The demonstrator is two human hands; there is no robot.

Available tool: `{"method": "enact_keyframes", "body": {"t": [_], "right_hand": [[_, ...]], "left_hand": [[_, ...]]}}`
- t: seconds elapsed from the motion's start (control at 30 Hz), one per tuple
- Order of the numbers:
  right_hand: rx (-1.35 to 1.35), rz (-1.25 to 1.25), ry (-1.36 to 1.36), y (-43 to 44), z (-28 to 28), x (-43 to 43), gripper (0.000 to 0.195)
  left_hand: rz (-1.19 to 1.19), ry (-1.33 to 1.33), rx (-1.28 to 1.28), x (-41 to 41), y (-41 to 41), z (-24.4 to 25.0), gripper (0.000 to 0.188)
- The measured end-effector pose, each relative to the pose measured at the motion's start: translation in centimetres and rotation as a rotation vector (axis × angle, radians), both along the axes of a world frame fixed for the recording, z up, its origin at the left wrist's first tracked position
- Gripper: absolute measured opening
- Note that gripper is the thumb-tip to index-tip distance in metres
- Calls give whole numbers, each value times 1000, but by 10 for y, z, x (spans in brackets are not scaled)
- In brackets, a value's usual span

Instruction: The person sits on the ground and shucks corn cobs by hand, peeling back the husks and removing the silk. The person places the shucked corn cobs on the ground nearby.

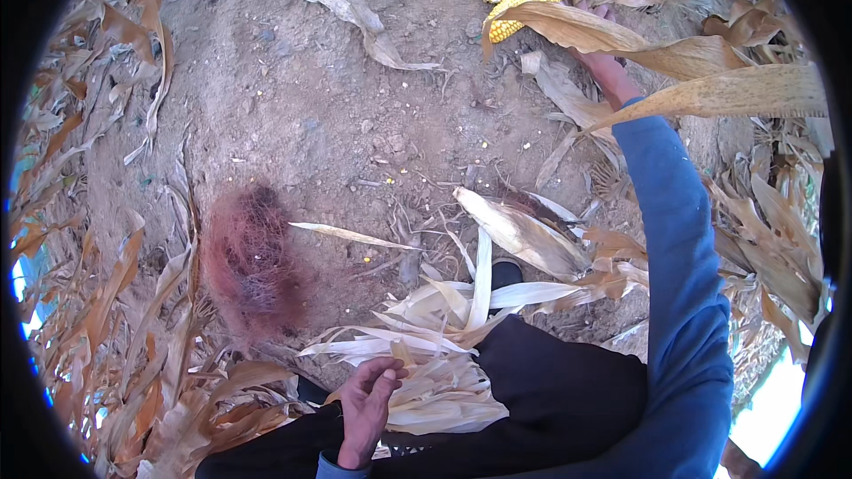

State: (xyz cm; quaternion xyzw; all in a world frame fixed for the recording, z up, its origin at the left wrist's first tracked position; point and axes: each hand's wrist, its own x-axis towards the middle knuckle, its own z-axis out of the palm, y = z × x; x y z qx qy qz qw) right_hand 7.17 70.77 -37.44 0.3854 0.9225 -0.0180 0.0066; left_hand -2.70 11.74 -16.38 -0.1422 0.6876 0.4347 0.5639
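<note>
My left hand [373,399] hovers over my dark trouser leg, fingers loosely curled, beside a heap of pale corn husks [446,386]. My right arm in a blue sleeve reaches up to the top right. My right hand [602,56] is partly hidden behind a dry corn leaf [586,30], next to husked yellow corn ears [532,0]; whether it holds anything is hidden. An ear still in its husk [519,229] lies on the ground near my dark shoe [506,274].
A tangle of reddish corn silk [256,263] lies on the bare soil [319,133] at the left. Dry corn stalks and leaves [120,286] line the left side, with more leaves [772,226] at the right. Scattered kernels dot the soil.
</note>
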Motion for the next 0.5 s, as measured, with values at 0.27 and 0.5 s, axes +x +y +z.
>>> {"method": "enact_keyframes", "body": {"t": [0.27,0.5], "right_hand": [[64,148,-66,-6,-25,-13,46],[182,338,-293,-15,-71,-18,45]], "left_hand": [[-13,34,-2,3,8,1,26],[-40,56,4,1,15,3,26]]}}
